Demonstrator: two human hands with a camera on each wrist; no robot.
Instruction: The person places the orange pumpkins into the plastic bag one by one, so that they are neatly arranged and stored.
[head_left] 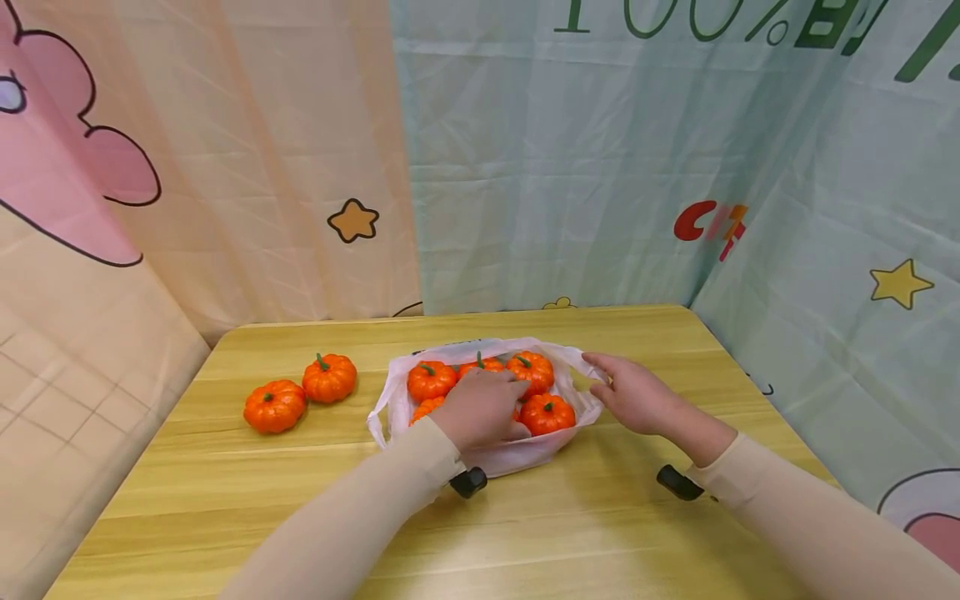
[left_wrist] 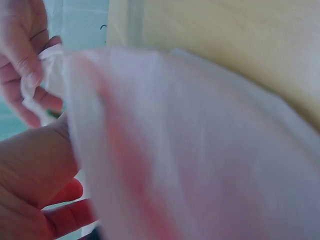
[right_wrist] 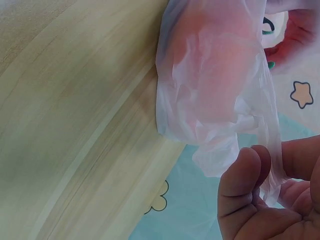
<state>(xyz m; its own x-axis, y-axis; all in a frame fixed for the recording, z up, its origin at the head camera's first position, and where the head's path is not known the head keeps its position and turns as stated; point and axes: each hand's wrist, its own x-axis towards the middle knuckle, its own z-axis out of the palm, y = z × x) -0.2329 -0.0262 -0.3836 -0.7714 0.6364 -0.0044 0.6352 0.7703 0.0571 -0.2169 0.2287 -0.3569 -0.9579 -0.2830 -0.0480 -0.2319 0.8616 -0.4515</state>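
Observation:
A thin, whitish plastic bag (head_left: 517, 454) lies on the table with its mouth spread. Inside are several small orange pumpkins with green stems, among them a front-right pumpkin (head_left: 549, 415) and a back-left one (head_left: 431, 382). My left hand (head_left: 483, 408) reaches into the bag over the pumpkins, thumb and fingers apart; it hides some of them. At the bag's right side, my right hand (head_left: 637, 396) pinches a bag handle (right_wrist: 272, 170) between thumb and fingers. Through the film, a pumpkin (right_wrist: 210, 65) shows blurred in the right wrist view.
Two more pumpkins, one nearer (head_left: 275, 407) and one farther (head_left: 330, 378), sit to the left of the bag on the wooden table (head_left: 600, 525). Printed curtains (head_left: 525, 167) hang behind and beside the table.

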